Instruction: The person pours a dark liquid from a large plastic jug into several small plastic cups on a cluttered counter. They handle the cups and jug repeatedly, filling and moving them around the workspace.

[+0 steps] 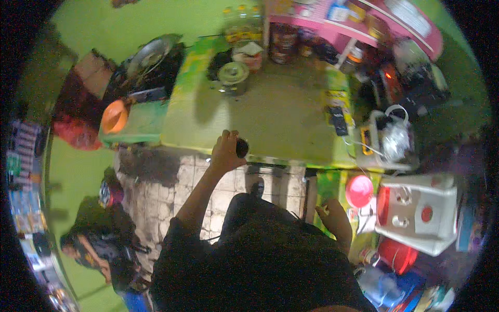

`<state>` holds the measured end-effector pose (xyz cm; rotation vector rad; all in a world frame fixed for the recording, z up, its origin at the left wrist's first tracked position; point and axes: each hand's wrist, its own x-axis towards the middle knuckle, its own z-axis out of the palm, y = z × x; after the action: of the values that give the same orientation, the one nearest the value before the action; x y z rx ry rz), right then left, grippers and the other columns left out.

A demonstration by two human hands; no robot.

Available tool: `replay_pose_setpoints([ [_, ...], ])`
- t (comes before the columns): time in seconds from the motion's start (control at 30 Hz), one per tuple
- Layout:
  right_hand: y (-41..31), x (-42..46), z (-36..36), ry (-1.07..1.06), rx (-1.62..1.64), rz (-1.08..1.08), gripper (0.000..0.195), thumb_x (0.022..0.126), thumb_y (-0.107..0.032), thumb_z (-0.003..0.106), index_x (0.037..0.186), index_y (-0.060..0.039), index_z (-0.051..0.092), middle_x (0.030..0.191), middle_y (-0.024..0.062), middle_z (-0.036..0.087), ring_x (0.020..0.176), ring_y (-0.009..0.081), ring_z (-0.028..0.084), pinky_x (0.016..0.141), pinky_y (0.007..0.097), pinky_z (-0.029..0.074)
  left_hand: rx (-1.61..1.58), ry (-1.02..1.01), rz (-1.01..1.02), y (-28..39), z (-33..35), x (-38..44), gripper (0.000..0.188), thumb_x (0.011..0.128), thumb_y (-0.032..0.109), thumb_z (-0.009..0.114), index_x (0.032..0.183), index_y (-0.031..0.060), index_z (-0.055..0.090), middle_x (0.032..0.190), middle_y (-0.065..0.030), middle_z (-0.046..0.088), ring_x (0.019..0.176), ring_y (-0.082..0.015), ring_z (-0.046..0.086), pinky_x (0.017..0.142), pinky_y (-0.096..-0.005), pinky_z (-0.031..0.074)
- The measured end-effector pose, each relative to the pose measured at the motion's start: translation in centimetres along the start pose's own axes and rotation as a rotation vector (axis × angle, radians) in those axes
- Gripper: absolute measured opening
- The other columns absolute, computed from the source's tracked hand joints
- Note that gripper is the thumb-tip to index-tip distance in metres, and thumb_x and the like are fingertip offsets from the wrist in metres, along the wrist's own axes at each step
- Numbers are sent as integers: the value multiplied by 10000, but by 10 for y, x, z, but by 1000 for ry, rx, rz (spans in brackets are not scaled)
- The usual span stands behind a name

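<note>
My left hand (226, 152) is closed around a small dark round object (242, 148) at the front edge of the green table (273, 117); whether the object rests on the tabletop I cannot tell. Lower right, my right hand (333, 216) hovers near a pink round container (359, 191), its fingers bent and nothing visible in them. Farther back on the table stands a glass jar with a pale lid (233, 73), beside a small box (249, 54). A black phone-like device (338, 121) with a white cable lies towards the table's right side.
An orange bowl (115, 116) sits on a green surface at left, below a large metal pan (150, 54). Bottles of yellow liquid (241, 23) stand at the back. A grey bin (390, 156) and a white box (436, 210) are at right. A person (105, 241) is lower left.
</note>
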<state>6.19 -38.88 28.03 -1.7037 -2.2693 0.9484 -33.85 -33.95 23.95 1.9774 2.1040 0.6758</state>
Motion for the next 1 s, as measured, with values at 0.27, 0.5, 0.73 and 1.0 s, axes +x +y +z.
replay_pose_setpoints([
  [0.27, -71, 73, -11, -192, -104, -115, 327, 843, -302, 642, 936, -7, 535, 868, 166, 543, 794, 308, 539, 703, 388, 450, 160, -33, -449, -129, -45, 20, 829, 548, 272, 817, 1227, 54, 394, 1114, -178, 445, 1004, -374, 528, 784, -464, 516],
  [0.5, -92, 93, -12, -235, -150, -78, 327, 851, -298, 638, 961, -6, 539, 894, 166, 545, 811, 306, 541, 707, 382, 452, 228, 40, -490, -225, -31, 34, 822, 555, 308, 776, 1230, 57, 381, 1112, -195, 433, 975, -398, 537, 762, -481, 506],
  [0.73, -88, 90, -16, -265, -71, 73, 280, 858, -274, 616, 983, -30, 563, 956, 194, 565, 894, 363, 556, 773, 428, 456, 227, 81, -510, -273, -15, 52, 827, 536, 353, 801, 1191, 63, 388, 1104, -203, 449, 943, -396, 545, 723, -493, 500],
  [1.0, -80, 86, -13, -120, -83, -79, 223, 854, -212, 620, 946, -24, 542, 858, 136, 549, 732, 269, 551, 660, 364, 459, 198, 86, -499, -292, -3, 50, 888, 536, 420, 805, 1217, 31, 387, 1129, -226, 450, 1013, -403, 523, 821, -463, 480],
])
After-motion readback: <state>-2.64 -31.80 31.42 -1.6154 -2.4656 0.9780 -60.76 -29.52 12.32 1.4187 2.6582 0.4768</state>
